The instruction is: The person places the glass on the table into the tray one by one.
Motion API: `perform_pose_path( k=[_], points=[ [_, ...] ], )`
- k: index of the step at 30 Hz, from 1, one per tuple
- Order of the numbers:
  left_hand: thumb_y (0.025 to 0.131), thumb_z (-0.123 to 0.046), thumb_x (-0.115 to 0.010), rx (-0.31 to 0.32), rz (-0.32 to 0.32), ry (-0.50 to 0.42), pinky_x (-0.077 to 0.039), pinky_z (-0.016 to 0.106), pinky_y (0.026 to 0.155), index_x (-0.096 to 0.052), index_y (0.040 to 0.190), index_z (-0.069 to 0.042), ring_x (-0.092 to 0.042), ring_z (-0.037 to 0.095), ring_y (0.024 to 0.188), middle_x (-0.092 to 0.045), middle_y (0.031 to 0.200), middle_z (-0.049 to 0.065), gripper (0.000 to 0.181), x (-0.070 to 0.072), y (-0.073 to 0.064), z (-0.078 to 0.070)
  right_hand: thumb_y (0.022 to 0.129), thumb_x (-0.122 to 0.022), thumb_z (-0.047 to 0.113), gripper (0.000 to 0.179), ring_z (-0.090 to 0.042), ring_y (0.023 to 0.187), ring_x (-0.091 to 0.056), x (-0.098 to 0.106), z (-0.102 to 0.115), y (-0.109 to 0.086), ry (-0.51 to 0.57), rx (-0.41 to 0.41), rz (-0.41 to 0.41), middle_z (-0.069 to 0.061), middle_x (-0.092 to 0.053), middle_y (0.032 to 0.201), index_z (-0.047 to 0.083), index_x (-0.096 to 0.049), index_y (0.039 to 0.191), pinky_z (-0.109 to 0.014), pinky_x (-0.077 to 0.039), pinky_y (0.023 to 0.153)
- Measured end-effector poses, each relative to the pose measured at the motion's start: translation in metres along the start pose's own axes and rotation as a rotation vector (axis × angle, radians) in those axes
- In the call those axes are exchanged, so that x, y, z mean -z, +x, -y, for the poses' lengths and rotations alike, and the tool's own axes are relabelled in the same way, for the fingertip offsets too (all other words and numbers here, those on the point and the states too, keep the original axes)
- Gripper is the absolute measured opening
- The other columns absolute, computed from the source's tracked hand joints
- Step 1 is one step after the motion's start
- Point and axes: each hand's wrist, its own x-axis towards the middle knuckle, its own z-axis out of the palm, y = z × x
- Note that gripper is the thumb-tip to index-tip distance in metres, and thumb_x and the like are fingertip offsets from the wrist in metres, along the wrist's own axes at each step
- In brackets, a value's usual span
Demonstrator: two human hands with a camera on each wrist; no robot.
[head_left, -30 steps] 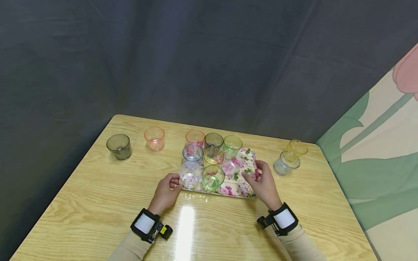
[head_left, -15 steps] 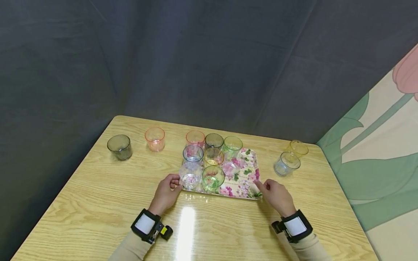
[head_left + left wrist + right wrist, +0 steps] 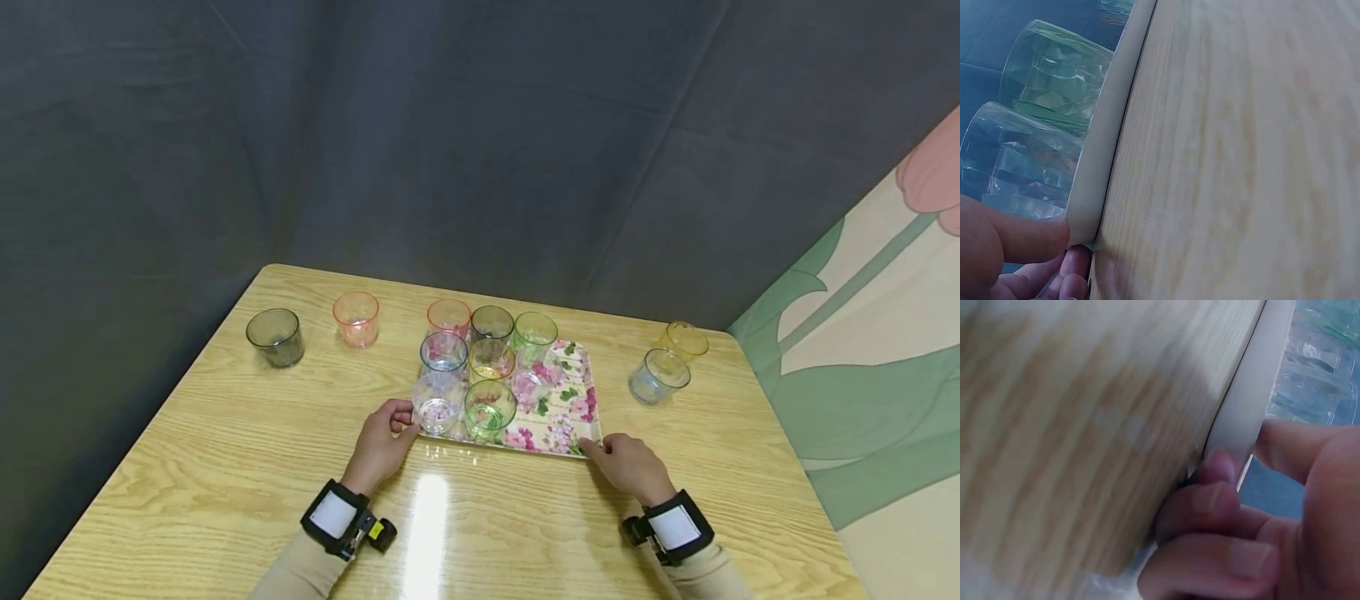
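Both hands hold one flowered tray (image 3: 555, 421) on the wooden table (image 3: 225, 500): the left hand (image 3: 381, 444) pinches its near left corner, the right hand (image 3: 632, 467) grips its near right corner, thumb over the rim. Eight glasses stand on the tray. Nearest are two, a clear glass (image 3: 437, 408) and a green glass (image 3: 489, 414); next come three, a blue glass (image 3: 443, 358), a yellow glass (image 3: 491, 362) and a second clear glass (image 3: 528, 387). Beyond the tray's right side are two, a pale blue glass (image 3: 657, 377) and, just behind, an amber glass (image 3: 686, 340). The tray's far row holds three: a red glass (image 3: 448, 320), a smoky glass (image 3: 492, 324), a second green glass (image 3: 535, 333). Left of the tray stand two more, a dark grey glass (image 3: 277, 340) and a coral glass (image 3: 356, 321). One dark curtain (image 3: 465, 150) hangs behind.
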Motion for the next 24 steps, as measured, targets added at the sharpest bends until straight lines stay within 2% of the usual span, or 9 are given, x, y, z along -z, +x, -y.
perform_pose_path(
  k=[12, 19, 24],
  points=[
    [0.091, -0.005, -0.066, 0.015, -0.006, -0.016, -0.041, 0.027, 0.077, -0.061, 0.12, 0.0, -0.054, 0.019, 0.088, -0.064, 0.099, 0.012, 0.03, 0.001, -0.001, -0.001, 0.099, -0.055, 0.041, 0.049, -0.012, 0.049, -0.033, -0.004, -0.004, 0.001, 0.023, 0.017, -0.027, 0.004, -0.033, 0.054, 0.014, -0.043, 0.059, -0.026, -0.025, 0.049],
    [0.089, -0.001, -0.061, -0.042, -0.059, -0.134, -0.045, 0.023, 0.073, -0.062, 0.116, 0.004, -0.058, 0.018, 0.083, -0.065, 0.094, 0.013, 0.028, 0.008, -0.005, -0.002, 0.099, -0.055, 0.038, 0.048, -0.012, 0.048, -0.033, -0.007, -0.004, 0.003, 0.009, 0.022, -0.038, 0.004, -0.034, 0.054, 0.014, -0.044, 0.059, -0.026, -0.025, 0.049],
    [0.092, -0.003, -0.061, 0.028, -0.03, -0.195, -0.046, 0.021, 0.079, -0.06, 0.125, 0.002, -0.058, 0.017, 0.091, -0.065, 0.106, 0.017, 0.034, 0.022, 0.0, -0.01, 0.099, -0.055, 0.037, 0.047, -0.013, 0.049, -0.034, -0.007, -0.004, 0.004, 0.008, 0.014, -0.042, 0.004, -0.034, 0.054, 0.014, -0.044, 0.059, -0.026, -0.025, 0.049]
  ],
)
